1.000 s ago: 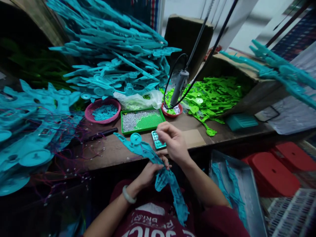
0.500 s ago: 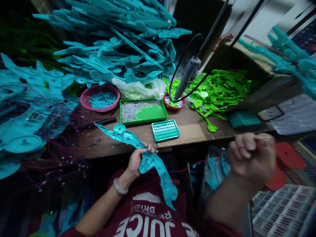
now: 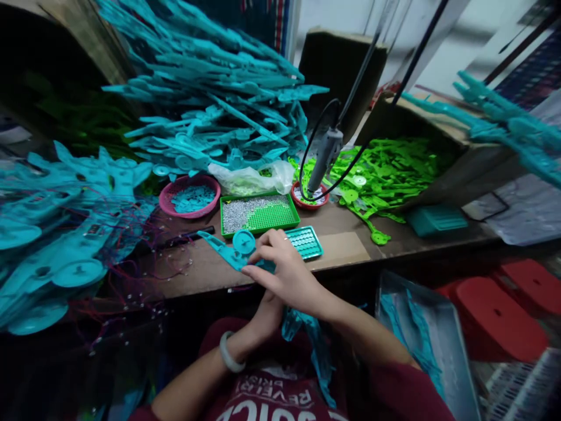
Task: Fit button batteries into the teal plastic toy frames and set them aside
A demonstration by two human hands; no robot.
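A long turquoise plastic part (image 3: 225, 250) with a round disc near its far end lies across my hands, slanting from the bench edge down toward my lap. My left hand (image 3: 268, 316), with a pale bracelet at the wrist, is closed around its middle; the right hand hides most of those fingers. My right hand (image 3: 284, 272) reaches over the part from the right, thumb and bent fingers closed near the disc end. What sits between those fingertips is hidden. Just beyond them is a small teal tray (image 3: 312, 242) with rows of round shapes.
Behind stand a green tray of small silver pieces (image 3: 275, 217), a pink basket (image 3: 165, 204) and a red bowl (image 3: 310, 206). A grey power screwdriver (image 3: 325, 161) hangs above. Turquoise parts (image 3: 210, 117) pile up behind; wired ones (image 3: 83, 234) lie left. A bin (image 3: 460, 351) stands right.
My right hand has come from far right, where it was raised with a thin wire, onto the turquoise part. My view has shifted slightly, and the part now sits partly under that hand.
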